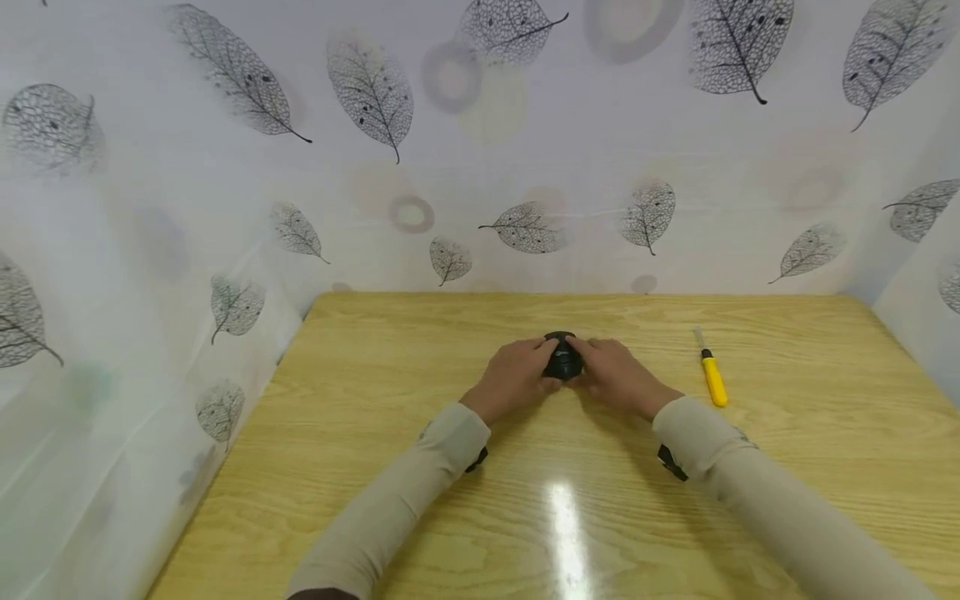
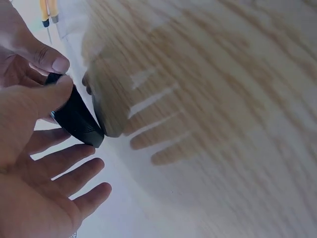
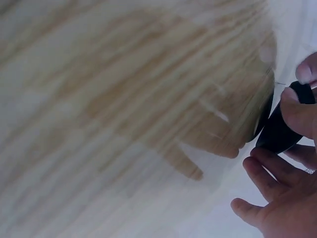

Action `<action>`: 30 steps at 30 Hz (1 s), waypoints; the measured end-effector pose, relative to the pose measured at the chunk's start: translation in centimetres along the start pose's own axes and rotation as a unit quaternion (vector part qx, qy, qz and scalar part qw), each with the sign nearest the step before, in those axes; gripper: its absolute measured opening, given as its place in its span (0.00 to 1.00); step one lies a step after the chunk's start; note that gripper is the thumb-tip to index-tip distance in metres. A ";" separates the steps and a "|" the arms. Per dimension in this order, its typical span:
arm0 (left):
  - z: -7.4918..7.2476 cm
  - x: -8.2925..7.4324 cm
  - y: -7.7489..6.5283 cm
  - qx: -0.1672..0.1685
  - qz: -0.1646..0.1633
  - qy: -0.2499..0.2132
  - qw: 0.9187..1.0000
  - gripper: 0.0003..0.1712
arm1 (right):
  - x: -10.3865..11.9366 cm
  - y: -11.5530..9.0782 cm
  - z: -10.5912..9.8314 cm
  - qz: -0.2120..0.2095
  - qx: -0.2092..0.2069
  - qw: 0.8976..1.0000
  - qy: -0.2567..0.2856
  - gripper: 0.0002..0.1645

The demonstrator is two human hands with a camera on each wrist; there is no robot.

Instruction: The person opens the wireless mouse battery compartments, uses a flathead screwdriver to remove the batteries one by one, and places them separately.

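A small black rounded object that looks like a computer mouse (image 1: 562, 363) is at the far middle of the table, between both hands. My left hand (image 1: 517, 369) holds its left side and my right hand (image 1: 617, 377) its right side. In the left wrist view, the left thumb lies on top of the mouse (image 2: 77, 119), with fingers spread below and behind it. From the right wrist, the right thumb presses on the mouse (image 3: 282, 129) while fingertips touch its lower edge. It appears tilted, close above the glossy tabletop. Its underside is hidden.
A screwdriver (image 1: 715, 380) with a yellow handle lies on the wooden table (image 1: 405, 333), to the right of the hands. A pale curtain-like sheet (image 1: 525, 150) with a leaf print hangs behind the table and along its left side.
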State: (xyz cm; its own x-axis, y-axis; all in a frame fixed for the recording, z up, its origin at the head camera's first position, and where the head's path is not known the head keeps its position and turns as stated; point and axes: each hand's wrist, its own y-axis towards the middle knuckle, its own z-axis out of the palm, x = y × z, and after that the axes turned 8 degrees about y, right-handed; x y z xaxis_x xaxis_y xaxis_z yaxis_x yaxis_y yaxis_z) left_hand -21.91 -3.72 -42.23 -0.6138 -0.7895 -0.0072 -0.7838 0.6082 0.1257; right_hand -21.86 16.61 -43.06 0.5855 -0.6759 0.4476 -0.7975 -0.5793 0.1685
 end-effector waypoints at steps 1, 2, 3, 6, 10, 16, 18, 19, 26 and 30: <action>0.0 0.0 0.0 -0.002 0.002 -0.002 1.000 0.38 | 0.0 -0.1 0.0 -0.002 -0.001 1.000 0.002 0.38; 0.0 0.0 0.0 -0.006 0.004 -0.005 1.000 0.37 | -0.1 -0.2 -0.1 -0.004 -0.002 1.000 0.004 0.38; 0.0 -0.1 0.0 -0.012 0.004 -0.006 1.000 0.37 | -0.1 -0.3 -0.1 -0.006 -0.002 1.000 0.006 0.37; 0.2 -0.1 -0.1 -0.040 0.006 -0.006 0.999 0.32 | -0.2 -0.4 -0.1 -0.003 0.002 1.000 0.019 0.36; 0.1 -0.1 -0.3 -0.061 0.009 -0.003 0.998 0.28 | -0.3 -0.4 -0.3 0.019 0.014 0.999 0.035 0.37; -0.2 -0.1 -0.7 -0.059 0.015 -0.002 0.998 0.30 | -0.3 -0.4 -0.6 0.017 0.012 0.999 0.045 0.36; -0.3 0.0 -0.8 -0.055 0.017 -0.006 0.998 0.30 | -0.3 -0.5 -0.6 0.015 0.011 0.999 0.051 0.36; -0.3 0.0 -0.8 -0.050 0.016 -0.010 0.999 0.31 | -0.3 -0.6 -0.7 0.015 0.012 0.998 0.055 0.35; -0.5 -0.1 -1.1 -0.006 -0.008 -0.040 0.999 0.35 | -0.3 -0.8 -0.8 0.013 0.018 0.997 0.071 0.35; -0.6 -0.1 -1.0 -0.016 -0.025 -0.068 0.997 0.31 | -0.3 -1.0 -0.8 0.008 0.020 0.996 0.084 0.34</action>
State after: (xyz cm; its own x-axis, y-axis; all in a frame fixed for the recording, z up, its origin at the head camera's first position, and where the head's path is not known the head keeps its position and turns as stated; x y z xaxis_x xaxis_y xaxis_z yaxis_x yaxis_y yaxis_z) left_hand -20.97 -4.29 -41.81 -0.5823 -0.7992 -0.1489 -0.8120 0.5629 0.1540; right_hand -21.39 17.78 -42.64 0.5374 -0.6021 0.5904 -0.7983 -0.5888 0.1261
